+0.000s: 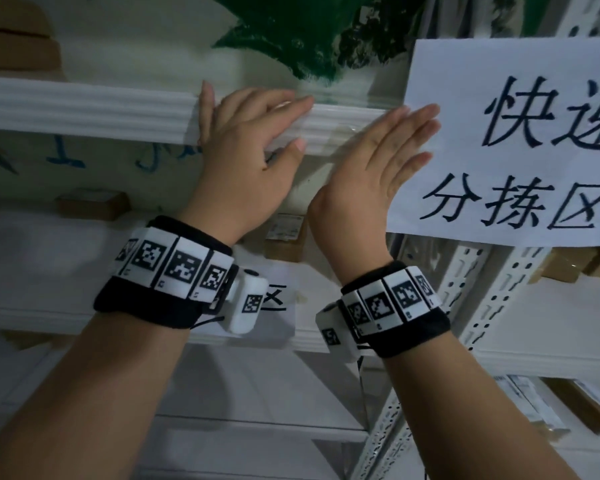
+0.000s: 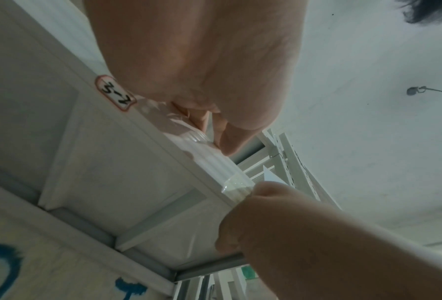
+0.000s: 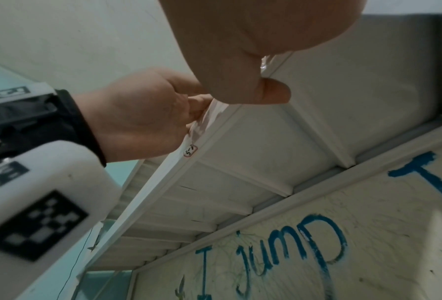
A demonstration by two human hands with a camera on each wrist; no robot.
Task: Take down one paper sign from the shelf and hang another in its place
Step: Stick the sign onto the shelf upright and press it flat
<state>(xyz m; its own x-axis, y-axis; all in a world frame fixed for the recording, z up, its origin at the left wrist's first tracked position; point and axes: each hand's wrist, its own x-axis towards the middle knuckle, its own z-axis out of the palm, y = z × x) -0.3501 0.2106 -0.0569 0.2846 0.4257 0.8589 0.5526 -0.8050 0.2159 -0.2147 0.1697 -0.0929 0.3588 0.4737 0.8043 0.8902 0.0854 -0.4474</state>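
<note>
Both forearms, each wrapped in a black wristband (image 1: 153, 303) carrying black-and-white marker tiles, reach up to the white ribbed front edge of a metal shelf (image 1: 84, 109). On that edge the left hand (image 1: 246, 147) lies flat, its fingers (image 1: 284, 109) straight and close together, pressing a strip of clear tape (image 1: 340, 133) against the ribs; the thumb sits under the lip. Just beside it, the right hand (image 1: 378, 174) is also flat, fingers (image 1: 420, 123) extended and together, holding nothing, their tips touching the left edge of the paper sign (image 1: 520, 140). This white sheet with large black Chinese characters hangs across the shelf's front at the right, over a perforated white upright (image 1: 465, 289). From the left wrist, a small red-bordered label (image 2: 116, 93) shows under the shelf's lip. Another paper sign (image 1: 278, 299) lies on the shelf below, partly hidden behind the left wristband. Blue handwriting (image 3: 291, 243) marks the wall behind.
</note>
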